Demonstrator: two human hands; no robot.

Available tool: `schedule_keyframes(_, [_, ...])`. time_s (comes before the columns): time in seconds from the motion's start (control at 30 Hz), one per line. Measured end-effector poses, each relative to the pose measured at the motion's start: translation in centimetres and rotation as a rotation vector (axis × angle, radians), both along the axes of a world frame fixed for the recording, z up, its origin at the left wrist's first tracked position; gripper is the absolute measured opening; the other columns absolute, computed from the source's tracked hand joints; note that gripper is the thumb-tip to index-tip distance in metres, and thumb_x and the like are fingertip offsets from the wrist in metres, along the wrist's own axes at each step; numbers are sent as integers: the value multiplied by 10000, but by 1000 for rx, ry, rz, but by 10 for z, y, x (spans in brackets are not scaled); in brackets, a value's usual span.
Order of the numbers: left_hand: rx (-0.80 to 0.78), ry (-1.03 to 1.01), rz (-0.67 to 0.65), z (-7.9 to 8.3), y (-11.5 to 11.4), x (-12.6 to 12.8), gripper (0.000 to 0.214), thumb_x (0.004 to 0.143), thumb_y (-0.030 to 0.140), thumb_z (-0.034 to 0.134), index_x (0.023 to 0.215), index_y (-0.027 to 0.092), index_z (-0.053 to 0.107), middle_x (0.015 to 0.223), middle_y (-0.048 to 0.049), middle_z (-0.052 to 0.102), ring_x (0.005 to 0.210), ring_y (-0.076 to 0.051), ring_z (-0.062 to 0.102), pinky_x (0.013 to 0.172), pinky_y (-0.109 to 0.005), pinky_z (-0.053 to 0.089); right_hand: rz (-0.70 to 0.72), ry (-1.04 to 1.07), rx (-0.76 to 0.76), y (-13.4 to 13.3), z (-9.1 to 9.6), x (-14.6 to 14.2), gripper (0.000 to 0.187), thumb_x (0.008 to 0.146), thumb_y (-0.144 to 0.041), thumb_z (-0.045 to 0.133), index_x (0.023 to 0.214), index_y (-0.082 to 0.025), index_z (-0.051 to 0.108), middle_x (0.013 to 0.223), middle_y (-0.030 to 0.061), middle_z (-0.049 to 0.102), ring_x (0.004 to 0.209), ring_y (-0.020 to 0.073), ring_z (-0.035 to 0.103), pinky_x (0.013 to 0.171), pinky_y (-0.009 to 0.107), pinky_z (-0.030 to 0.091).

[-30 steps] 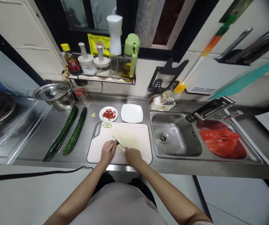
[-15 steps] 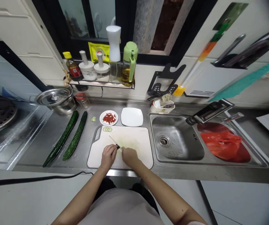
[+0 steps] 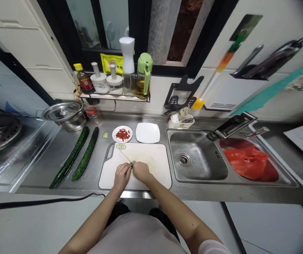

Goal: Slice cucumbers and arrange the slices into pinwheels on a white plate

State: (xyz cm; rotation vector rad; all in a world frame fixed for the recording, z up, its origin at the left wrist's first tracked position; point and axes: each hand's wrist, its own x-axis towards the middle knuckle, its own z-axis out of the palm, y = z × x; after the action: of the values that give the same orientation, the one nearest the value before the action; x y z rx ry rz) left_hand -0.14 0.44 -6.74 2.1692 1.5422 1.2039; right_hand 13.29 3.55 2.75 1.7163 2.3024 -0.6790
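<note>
My right hand is closed around the handle of a knife, its thin blade pointing up and left over the white cutting board. Close beside it, my left hand pinches a small dark-green piece, which looks like cucumber and is mostly covered by the fingers. Several pale cucumber slices lie overlapping at the board's top left, near the knife tip. Two long whole cucumbers rest on the steel counter to the left.
Behind the board stand a plate of chopped red pieces and a white square plate. A sink is on the right, with a red plastic bag in its second basin. A lidded pot stands back left.
My right hand has moved left and slightly up with the knife, closer to my left hand. The blade tip has come nearer the slices. My left hand stays almost in place.
</note>
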Motion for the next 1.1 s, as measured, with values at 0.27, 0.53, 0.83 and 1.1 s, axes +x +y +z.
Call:
schedule_keyframes(0.27, [-5, -19, 3, -1, -1, 0, 213, 918, 249, 479, 1011, 214, 667, 959, -74, 690, 914, -198, 626, 823, -382, 509, -3, -53, -13, -24, 2, 22, 286, 909, -148, 364, 1108, -138, 569, 950, 135, 699, 941, 225, 667, 754, 314, 475])
schedule_keyframes(0.53, [-12, -30, 10, 1, 0, -1, 205, 917, 243, 481, 995, 218, 668, 944, -65, 694, 892, -191, 632, 820, -378, 501, -53, -93, -99, -47, 9, 50, 281, 909, -184, 382, 1081, -148, 602, 952, 145, 696, 923, 244, 666, 728, 327, 463])
schedule_keyframes(0.83, [-75, -13, 41, 8, 1, -1, 175, 894, 273, 507, 962, 226, 662, 896, -52, 699, 844, -204, 635, 784, -378, 480, -85, -131, -59, -67, 15, 77, 309, 937, -229, 355, 1084, -193, 625, 947, 128, 705, 918, 249, 661, 725, 316, 424])
schedule_keyframes(1.1, [-197, -62, 150, 15, -3, -2, 249, 920, 304, 428, 1022, 204, 631, 996, -72, 674, 942, -216, 609, 851, -378, 468, -176, -175, 43, -70, 11, 85, 344, 943, -217, 371, 1236, -257, 544, 924, 79, 698, 888, 205, 646, 725, 278, 389])
